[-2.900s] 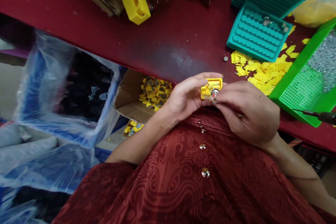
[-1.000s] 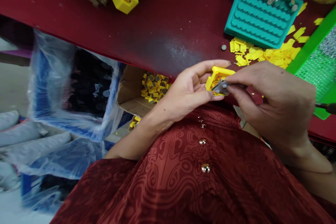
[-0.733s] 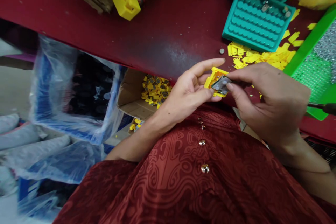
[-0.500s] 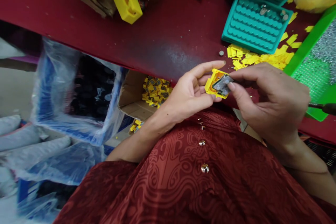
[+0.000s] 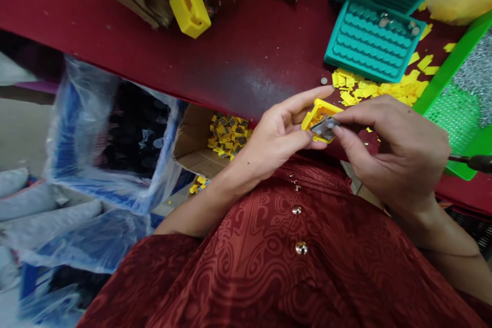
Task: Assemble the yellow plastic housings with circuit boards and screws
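My left hand (image 5: 282, 130) grips a small open yellow plastic casing (image 5: 309, 118) between thumb and fingers, its hollow side facing up. A thin grey panel with a dark edge (image 5: 323, 128) lies tilted in the casing's opening. The thumb and forefinger of my right hand (image 5: 392, 148) pinch this panel at its right edge. Beside the right hand, a dark thin shaft with a thicker end, like a screwdriver (image 5: 476, 162), sticks out to the right; whether the hand holds it I cannot tell. A small round metal disc (image 5: 324, 81) lies on the table just beyond my left fingertips.
On the red table (image 5: 246, 56) stand a teal ribbed tray (image 5: 378, 36), loose flat yellow pieces (image 5: 403, 89) and a green basket (image 5: 442, 97). Larger yellow housings (image 5: 191, 10) sit at the back. Below the edge are a cardboard box (image 5: 192, 148) of yellow pieces and a plastic-lined blue crate (image 5: 65, 159).
The casing has tilted slightly in my left hand, and the grey panel sits a little lower against its near side. The right hand has shifted slightly left with it.
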The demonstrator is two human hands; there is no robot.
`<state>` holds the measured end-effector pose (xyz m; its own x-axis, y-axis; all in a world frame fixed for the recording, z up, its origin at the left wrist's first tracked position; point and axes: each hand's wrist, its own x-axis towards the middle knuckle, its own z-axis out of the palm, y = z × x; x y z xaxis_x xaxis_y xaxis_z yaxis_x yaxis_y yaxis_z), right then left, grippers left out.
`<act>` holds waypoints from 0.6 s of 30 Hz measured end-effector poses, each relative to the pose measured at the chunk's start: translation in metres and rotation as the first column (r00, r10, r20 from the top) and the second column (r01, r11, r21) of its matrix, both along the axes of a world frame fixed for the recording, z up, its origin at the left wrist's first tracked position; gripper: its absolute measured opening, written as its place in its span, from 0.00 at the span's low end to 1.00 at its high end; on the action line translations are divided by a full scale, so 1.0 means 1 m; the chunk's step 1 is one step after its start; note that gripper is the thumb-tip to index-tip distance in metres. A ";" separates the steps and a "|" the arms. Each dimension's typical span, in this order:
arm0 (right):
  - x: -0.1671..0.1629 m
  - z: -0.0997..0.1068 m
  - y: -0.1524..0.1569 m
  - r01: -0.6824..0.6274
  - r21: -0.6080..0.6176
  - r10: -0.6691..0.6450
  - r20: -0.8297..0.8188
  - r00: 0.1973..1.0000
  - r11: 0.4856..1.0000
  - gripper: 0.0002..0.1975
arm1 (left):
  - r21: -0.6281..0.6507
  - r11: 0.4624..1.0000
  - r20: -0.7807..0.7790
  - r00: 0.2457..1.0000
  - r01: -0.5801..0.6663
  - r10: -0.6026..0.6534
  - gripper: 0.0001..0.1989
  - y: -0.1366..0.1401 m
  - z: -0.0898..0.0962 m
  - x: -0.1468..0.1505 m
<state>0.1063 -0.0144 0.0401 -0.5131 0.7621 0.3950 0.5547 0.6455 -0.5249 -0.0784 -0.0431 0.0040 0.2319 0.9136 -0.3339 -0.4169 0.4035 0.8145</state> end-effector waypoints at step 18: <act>0.007 -0.003 0.005 -0.014 -0.038 0.010 -0.103 0.995 0.999 0.09 | -0.048 0.999 0.143 0.990 -0.010 0.016 0.25 0.006 0.001 0.006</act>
<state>0.1130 -0.0091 0.0370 -0.4808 0.7718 0.4160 0.4889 0.6299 -0.6036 -0.0725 -0.0372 0.0055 0.2685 0.9011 -0.3405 -0.5335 0.4334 0.7263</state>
